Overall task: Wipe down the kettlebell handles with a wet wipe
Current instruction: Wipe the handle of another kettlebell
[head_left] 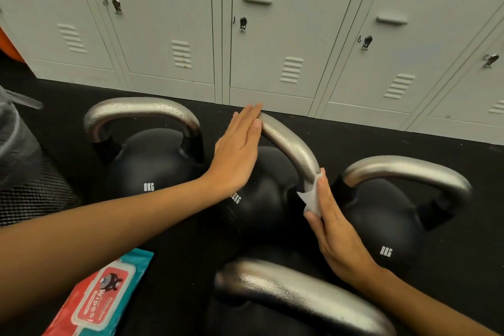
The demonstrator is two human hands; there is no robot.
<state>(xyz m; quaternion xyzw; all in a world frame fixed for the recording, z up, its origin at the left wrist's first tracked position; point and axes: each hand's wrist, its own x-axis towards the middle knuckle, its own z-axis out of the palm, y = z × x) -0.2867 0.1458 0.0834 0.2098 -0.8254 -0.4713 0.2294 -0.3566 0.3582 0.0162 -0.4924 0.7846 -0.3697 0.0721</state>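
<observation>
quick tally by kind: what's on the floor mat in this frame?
Kettlebells: 4 — left, middle, right, near
Wet wipe: 1, pressed by right hand
Wipes pack: 1
Total: 6

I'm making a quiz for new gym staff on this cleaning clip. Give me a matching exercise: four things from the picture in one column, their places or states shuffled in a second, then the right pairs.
Things
1. left hand
2. wet wipe
3. wipes pack
4. lockers

Places or states
A. lying on the black floor, bottom left
B. flat against the top of the middle handle
C. standing behind the kettlebells
D. pressed to the handle's lower end by the right hand

Pairs: 1-B, 2-D, 3-A, 4-C
</observation>
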